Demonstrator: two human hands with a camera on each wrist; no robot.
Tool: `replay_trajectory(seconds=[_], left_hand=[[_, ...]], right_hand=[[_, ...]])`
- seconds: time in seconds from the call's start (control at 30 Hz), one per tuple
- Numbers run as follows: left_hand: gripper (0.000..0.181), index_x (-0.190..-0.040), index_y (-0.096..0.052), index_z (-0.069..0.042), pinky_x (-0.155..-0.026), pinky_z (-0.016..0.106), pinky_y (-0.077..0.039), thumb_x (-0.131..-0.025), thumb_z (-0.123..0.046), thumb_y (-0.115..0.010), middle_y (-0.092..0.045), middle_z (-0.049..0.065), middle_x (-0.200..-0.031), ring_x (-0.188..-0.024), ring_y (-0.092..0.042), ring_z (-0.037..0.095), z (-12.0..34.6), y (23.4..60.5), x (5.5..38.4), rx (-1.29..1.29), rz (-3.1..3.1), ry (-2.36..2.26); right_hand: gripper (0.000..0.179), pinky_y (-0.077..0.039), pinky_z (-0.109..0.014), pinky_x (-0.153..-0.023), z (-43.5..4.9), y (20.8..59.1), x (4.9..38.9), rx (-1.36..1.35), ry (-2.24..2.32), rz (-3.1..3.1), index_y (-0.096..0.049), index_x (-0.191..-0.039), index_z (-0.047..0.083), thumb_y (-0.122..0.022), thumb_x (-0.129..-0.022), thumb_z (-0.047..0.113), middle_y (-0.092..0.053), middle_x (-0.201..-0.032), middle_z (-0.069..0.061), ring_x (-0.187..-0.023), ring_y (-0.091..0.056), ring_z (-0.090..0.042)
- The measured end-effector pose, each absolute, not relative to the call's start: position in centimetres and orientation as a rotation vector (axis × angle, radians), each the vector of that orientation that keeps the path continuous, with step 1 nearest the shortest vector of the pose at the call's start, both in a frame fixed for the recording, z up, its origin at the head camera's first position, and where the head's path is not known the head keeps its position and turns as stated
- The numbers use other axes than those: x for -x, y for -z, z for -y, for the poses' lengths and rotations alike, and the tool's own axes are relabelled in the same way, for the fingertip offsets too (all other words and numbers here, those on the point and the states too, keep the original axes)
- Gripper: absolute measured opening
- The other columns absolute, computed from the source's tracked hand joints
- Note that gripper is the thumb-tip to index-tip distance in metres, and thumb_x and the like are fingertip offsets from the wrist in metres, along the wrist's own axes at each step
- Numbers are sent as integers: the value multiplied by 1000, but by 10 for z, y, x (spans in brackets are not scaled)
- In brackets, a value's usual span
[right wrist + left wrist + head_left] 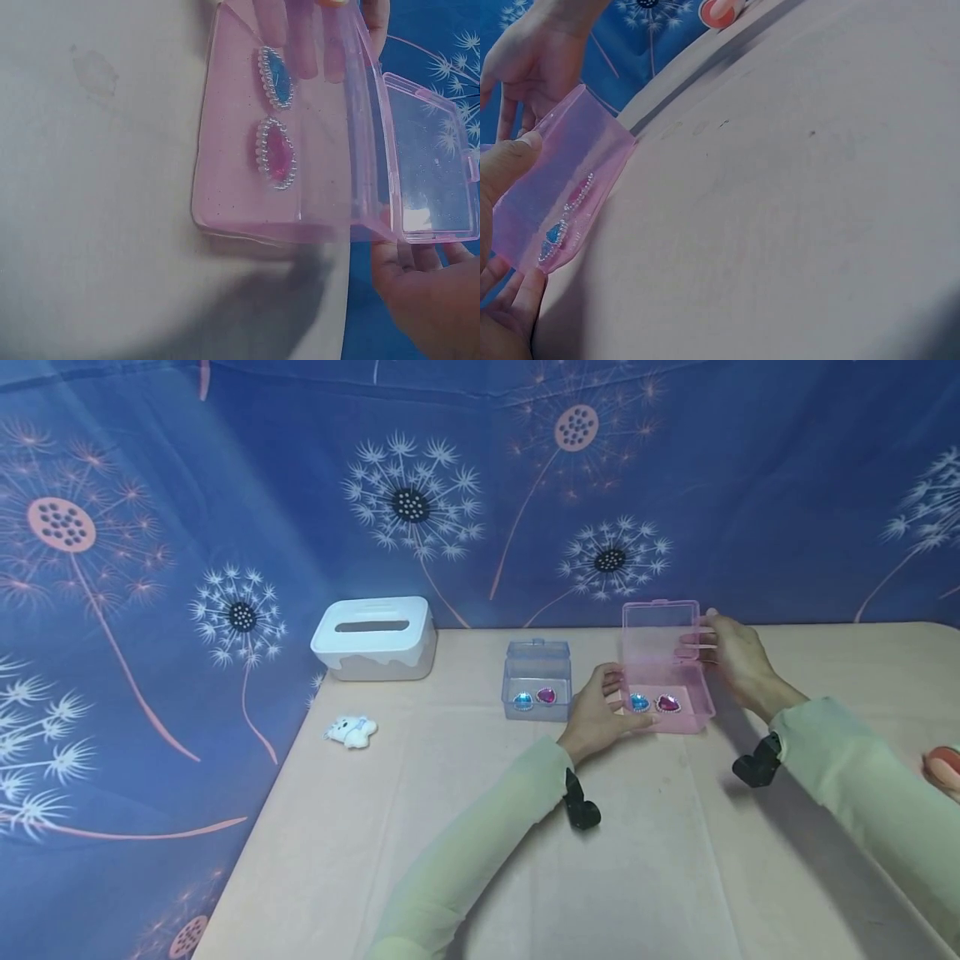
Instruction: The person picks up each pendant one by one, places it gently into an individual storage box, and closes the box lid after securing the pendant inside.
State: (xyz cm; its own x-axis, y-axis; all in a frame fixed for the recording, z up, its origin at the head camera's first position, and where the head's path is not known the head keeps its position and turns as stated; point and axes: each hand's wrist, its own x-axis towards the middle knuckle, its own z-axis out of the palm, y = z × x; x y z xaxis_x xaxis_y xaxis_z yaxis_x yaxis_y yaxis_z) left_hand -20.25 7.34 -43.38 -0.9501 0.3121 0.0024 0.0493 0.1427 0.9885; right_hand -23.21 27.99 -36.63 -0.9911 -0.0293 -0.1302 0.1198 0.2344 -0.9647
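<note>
A see-through pink plastic box (686,720) stands with its lid (660,631) raised at the back. Inside it lie a blue gem (279,81) and a pink gem (279,156), both edged with small pearl-like beads. My left hand (597,714) grips the box's left side, thumb at the front and fingers round the side wall. At the lid's right edge is my right hand (738,664), its fingers extended behind the clear panel. Left of the pink box, a blue-grey clear box (536,714), also with a raised lid, holds a blue gem (522,700) and a pink gem (547,695).
A white tissue box (375,643) stands at the back left, with a small white bear-shaped piece (351,732) in front of it. Another person's fingers hold a red round thing (943,758) at the right edge. A blue dandelion-print cloth (480,585) hangs behind the table.
</note>
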Motion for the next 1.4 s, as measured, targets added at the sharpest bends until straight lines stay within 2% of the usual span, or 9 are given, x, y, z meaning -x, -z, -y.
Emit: replay_trajectory(seconds=[0.1, 0.27, 0.4, 0.63, 0.83, 1.07, 1.4], left_hand=[[85, -142, -42, -12, -96, 15, -51, -70, -12, -87, -53, 8, -138, -123, -54, 12, -73, 435, 202, -358, -2221, -1886], [86, -144, -41, -11, -95, 15, -51, -71, -13, -87, -53, 9, -139, -124, -55, 13, -72, 434, 201, -367, -2216, -1881], [86, -144, -41, -11, -96, 15, -51, -71, -13, -87, -52, 8, -140, -125, -55, 14, -73, 434, 201, -366, -2216, -1876], [84, -142, -44, -13, -96, 15, -51, -70, -12, -87, -55, 8, -138, -125, -55, 16, -74, 433, 202, -386, -2234, -1868], [83, -141, -45, -13, -97, 15, -51, -70, -13, -88, -56, 7, -136, -125, -55, 15, -75, 433, 202, -393, -2246, -1859], [81, -139, -46, -16, -97, 16, -51, -70, -13, -88, -57, 4, -134, -123, -56, 12, -74, 433, 202, -377, -2250, -1857], [83, -140, -46, -15, -97, 15, -50, -69, -12, -88, -57, 5, -135, -124, -56, 12, -73, 432, 200, -380, -2259, -1850]], right_hand=[[37, -51, -15, -79, -281, 366, 231, -85, 1876, -2349, -43, -116, 27, -21, -102, 53, -62, -88, 27, -86, -65, 4], [43, -53, -15, -77, -283, 365, 228, -60, 1985, -2233, -44, -117, 21, -26, -101, 55, -66, -88, 21, -85, -66, 0], [44, -53, -14, -78, -284, 366, 223, -6, 2083, -2167, -55, -109, 20, -31, -100, 56, -68, -89, 17, -86, -66, -2], [50, -51, -15, -79, -287, 369, 216, 139, 2284, -1956, -67, -100, 13, -30, -103, 47, -69, -93, 5, -89, -64, -7], [47, -52, -15, -80, -286, 368, 214, 181, 2298, -1961, -70, -94, 9, -36, -104, 40, -70, -89, 2, -86, -64, -9], [35, -54, -12, -81, -289, 367, 207, 177, 2187, -2060, -71, -98, 12, -45, -103, 36, -70, -94, 7, -90, -66, -5], [18, -53, -10, -84, -298, 374, 195, 356, 2123, -2010, -62, -111, 16, -46, -103, 16, -70, -108, 11, -100, -65, 1]])
